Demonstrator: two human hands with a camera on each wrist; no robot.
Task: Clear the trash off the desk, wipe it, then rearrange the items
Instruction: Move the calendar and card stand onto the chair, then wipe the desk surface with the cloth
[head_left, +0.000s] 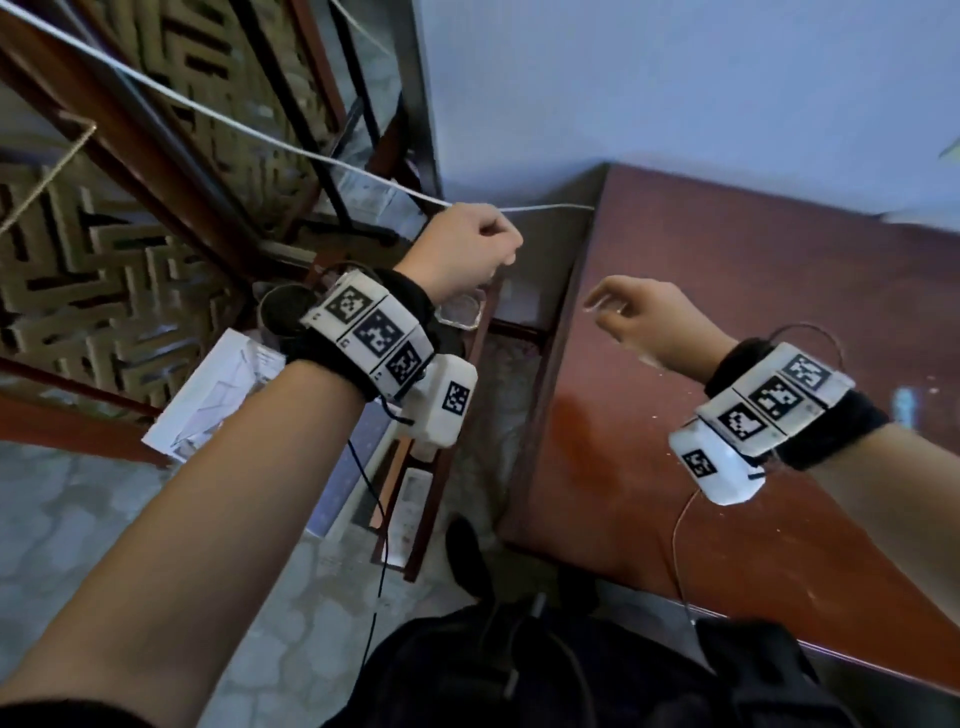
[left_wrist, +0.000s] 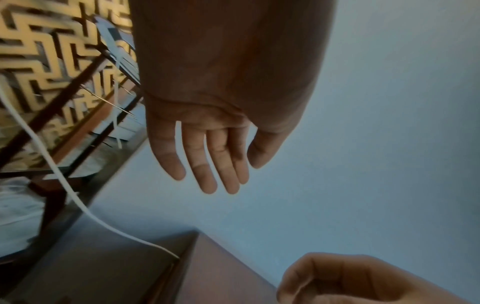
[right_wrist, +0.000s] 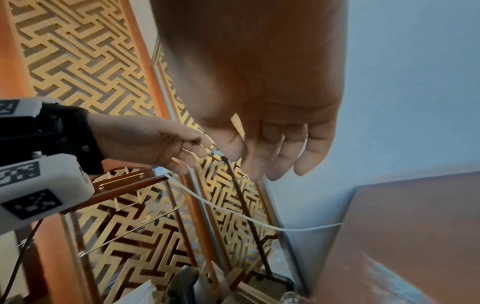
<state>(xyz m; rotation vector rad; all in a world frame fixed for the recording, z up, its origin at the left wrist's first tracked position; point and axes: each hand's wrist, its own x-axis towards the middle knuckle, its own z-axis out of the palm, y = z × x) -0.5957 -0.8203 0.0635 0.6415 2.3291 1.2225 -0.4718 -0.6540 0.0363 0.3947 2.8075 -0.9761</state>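
Note:
The reddish-brown desk (head_left: 753, 322) fills the right of the head view, with small pale specks (head_left: 650, 359) on its glossy top. My left hand (head_left: 467, 249) hangs off the desk's left edge, above a low shelf. Its fingers (left_wrist: 207, 160) hang relaxed and hold nothing. A white cable (head_left: 249, 130) passes just behind it and runs to the desk's back corner (left_wrist: 179, 257). My right hand (head_left: 623, 312) hovers over the desk's left edge with loosely bent fingers (right_wrist: 275, 158), nothing in them.
A low wooden shelf left of the desk carries a glass dish (head_left: 460, 312), a dark round object (head_left: 283, 312) and white paper (head_left: 218, 395). A lattice screen (head_left: 104, 260) with wooden frame stands behind. A pale wall (head_left: 675, 78) backs the desk.

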